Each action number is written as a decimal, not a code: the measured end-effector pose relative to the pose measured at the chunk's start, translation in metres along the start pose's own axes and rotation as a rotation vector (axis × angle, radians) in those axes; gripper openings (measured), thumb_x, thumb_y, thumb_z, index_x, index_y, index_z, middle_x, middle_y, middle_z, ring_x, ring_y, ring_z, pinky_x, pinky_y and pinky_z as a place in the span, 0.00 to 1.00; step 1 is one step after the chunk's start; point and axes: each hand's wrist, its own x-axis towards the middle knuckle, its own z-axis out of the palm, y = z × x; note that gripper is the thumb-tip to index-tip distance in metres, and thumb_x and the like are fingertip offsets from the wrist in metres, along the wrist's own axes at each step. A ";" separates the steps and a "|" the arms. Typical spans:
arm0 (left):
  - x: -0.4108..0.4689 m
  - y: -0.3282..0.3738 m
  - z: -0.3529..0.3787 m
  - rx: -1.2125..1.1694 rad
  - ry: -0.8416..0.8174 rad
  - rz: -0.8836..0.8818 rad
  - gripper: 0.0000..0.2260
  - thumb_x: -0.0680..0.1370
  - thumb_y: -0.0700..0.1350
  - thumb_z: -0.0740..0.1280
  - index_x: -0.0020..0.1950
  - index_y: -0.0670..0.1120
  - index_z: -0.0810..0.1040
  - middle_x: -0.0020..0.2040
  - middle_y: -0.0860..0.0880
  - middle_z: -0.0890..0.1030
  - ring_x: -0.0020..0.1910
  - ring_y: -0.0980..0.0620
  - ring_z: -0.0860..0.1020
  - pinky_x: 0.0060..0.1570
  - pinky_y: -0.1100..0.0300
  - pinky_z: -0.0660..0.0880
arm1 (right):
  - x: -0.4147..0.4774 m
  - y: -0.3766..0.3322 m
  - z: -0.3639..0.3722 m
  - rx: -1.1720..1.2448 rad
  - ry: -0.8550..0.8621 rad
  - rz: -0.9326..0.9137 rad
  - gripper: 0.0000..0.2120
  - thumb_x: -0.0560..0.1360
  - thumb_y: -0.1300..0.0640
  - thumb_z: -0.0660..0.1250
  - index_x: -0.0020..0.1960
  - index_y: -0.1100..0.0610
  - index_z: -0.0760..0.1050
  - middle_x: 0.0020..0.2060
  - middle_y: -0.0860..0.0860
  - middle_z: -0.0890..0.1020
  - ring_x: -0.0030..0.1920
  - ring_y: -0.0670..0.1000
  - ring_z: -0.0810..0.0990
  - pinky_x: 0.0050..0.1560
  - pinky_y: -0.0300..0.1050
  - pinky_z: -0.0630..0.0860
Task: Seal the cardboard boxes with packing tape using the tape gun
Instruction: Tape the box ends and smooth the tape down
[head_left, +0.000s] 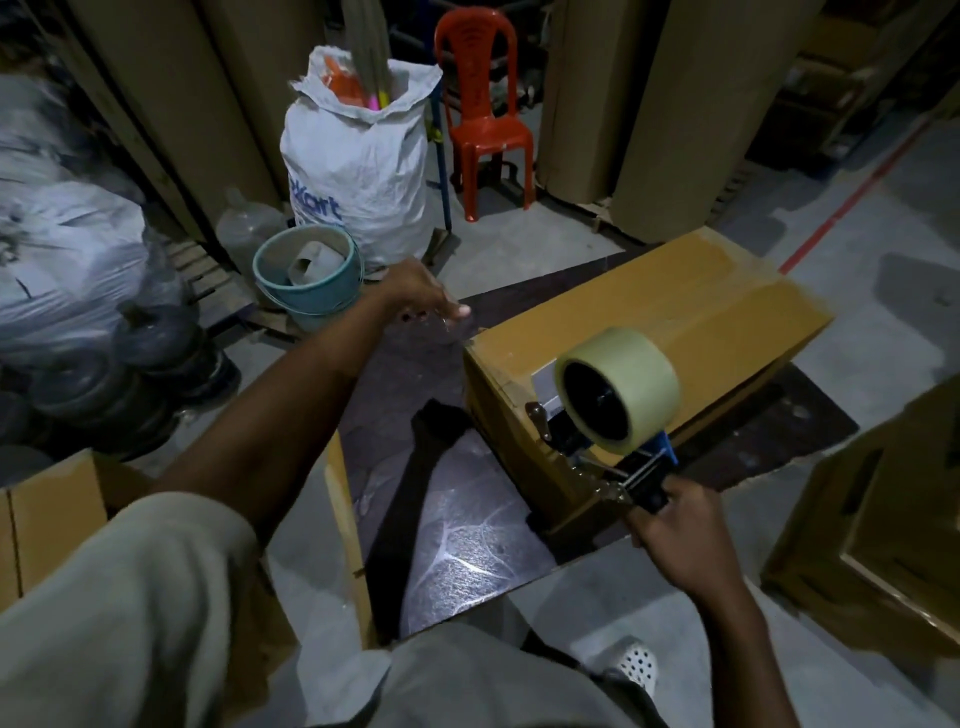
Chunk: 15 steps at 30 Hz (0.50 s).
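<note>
A closed brown cardboard box (660, 322) lies on a dark glossy mat (457, 545) spread on the concrete floor, filling the mat's right half and reaching toward its far right corner. The right hand (680, 525) is clamped around the handle of a blue-and-black tape gun (571, 441), whose head sits against the box's near side by the left end. The gun's roll of pale packing tape (618, 387) rises above the box's top edge. The left hand (421, 296) hovers over the mat's far edge, just beside the box's far left corner; it is blurred, so I cannot tell whether its curled fingers pinch anything. Beyond the mat stand a teal plastic bucket (311, 275), a white woven sack (358, 166) and a red plastic chair (485, 114).
</note>
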 end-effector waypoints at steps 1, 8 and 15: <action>0.005 0.000 0.004 0.023 -0.011 0.011 0.19 0.65 0.53 0.83 0.42 0.39 0.87 0.35 0.46 0.85 0.30 0.53 0.79 0.30 0.62 0.73 | -0.002 -0.003 0.004 -0.024 0.002 -0.004 0.12 0.65 0.53 0.72 0.30 0.59 0.73 0.25 0.53 0.79 0.29 0.58 0.79 0.33 0.57 0.78; 0.039 -0.017 0.017 0.134 -0.148 -0.038 0.20 0.67 0.56 0.82 0.47 0.41 0.88 0.39 0.44 0.84 0.37 0.49 0.81 0.37 0.55 0.80 | -0.012 -0.007 0.023 -0.083 0.007 0.009 0.17 0.71 0.55 0.77 0.31 0.55 0.73 0.24 0.49 0.76 0.28 0.52 0.77 0.31 0.46 0.70; 0.056 -0.032 0.027 0.027 -0.080 0.085 0.14 0.69 0.47 0.82 0.46 0.37 0.87 0.36 0.52 0.85 0.30 0.66 0.78 0.39 0.67 0.75 | -0.008 -0.013 0.032 -0.081 0.026 0.042 0.20 0.72 0.55 0.77 0.29 0.54 0.69 0.22 0.47 0.73 0.26 0.50 0.73 0.30 0.41 0.65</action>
